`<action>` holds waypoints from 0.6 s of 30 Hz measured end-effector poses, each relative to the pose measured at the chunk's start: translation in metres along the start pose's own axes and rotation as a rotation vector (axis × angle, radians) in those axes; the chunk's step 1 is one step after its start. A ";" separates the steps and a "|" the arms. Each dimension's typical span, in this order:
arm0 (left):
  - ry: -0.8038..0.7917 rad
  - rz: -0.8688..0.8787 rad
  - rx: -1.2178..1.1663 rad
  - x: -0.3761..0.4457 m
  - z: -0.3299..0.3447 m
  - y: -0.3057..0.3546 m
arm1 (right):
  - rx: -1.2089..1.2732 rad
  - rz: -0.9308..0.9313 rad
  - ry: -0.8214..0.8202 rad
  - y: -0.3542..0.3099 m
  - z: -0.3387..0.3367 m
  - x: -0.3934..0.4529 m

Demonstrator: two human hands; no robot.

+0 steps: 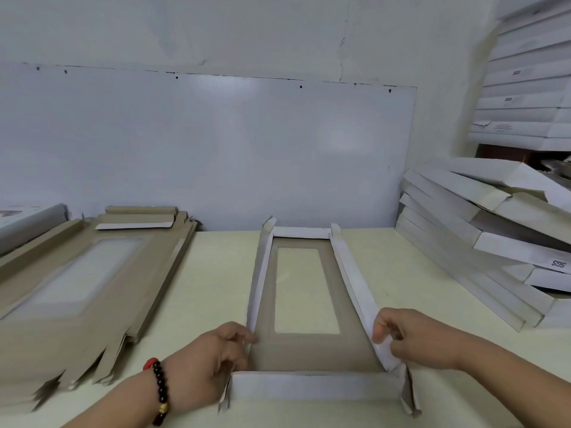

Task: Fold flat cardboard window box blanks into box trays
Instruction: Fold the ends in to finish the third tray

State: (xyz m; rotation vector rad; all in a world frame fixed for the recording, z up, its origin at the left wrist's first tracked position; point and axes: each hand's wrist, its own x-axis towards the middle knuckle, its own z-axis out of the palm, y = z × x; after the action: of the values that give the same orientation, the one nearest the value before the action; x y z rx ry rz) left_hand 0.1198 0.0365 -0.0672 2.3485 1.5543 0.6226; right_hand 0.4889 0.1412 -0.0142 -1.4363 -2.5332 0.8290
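- We see a pale cream table (210,291), smooth and matte, with bare open surface on both sides of the window box blank (309,304) lying at its middle.
- Left of that blank lies a stack of flat blanks (92,279): brown cardboard, film windows, jagged tabs along the near edge.
- Right of the blank, folded white trays (482,242) lean in a slumped pile against the wall, and more boxes (525,88) are stacked above them.
- The blank itself is brown inside and white outside, with a long rectangular clear window; all four side walls stand up, the corners still loose.
- Our right hand (411,335) pinches the near end of the blank's right wall between thumb and curled fingers.
- Our left hand (207,362), fingers curled, grips the blank's near left corner.
- A dark beaded bracelet (160,390) circles the left wrist.
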 end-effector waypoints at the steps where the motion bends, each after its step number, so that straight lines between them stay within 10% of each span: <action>1: 0.004 0.013 0.085 0.001 0.008 -0.010 | -0.014 -0.015 -0.041 0.001 -0.003 -0.006; 7: -0.092 0.068 0.129 -0.011 0.023 -0.036 | -0.298 -0.108 -0.325 -0.005 0.003 -0.039; 18: -0.141 0.183 -0.043 -0.031 -0.007 0.003 | -0.203 -0.260 -0.261 0.002 0.007 -0.048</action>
State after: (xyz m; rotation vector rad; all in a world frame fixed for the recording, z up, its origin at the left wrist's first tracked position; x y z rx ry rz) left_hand 0.1082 0.0064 -0.0665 2.4620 1.2653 0.5100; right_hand 0.5137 0.0996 -0.0136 -1.0681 -2.9928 0.7772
